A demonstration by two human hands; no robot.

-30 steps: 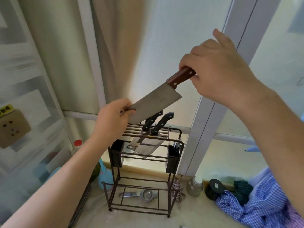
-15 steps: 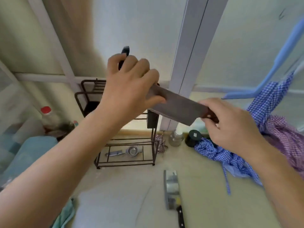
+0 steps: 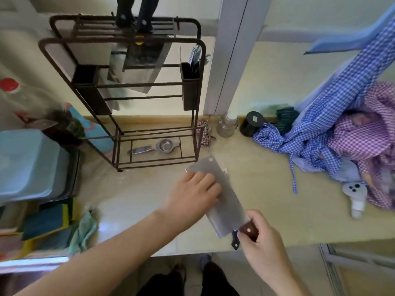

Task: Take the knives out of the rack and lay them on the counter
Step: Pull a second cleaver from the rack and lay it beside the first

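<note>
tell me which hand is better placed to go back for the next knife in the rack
Left. The left hand only rests its fingers on the cleaver blade and sits nearer the rack; the right hand is gripping the wooden handle.

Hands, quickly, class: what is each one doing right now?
Left hand: open, fingers flat on the cleaver blade.
Right hand: closed on the cleaver's wooden handle.

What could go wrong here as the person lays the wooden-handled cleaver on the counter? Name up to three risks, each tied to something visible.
1. The left hand rests its fingers on the cleaver blade; a slip could cut them.
2. A black-handled knife seems to lie under the cleaver near the counter edge; stacking might knock it off towards the feet below.
3. Two knives remain in the rack; the light frame could tip when they are pulled.
</note>
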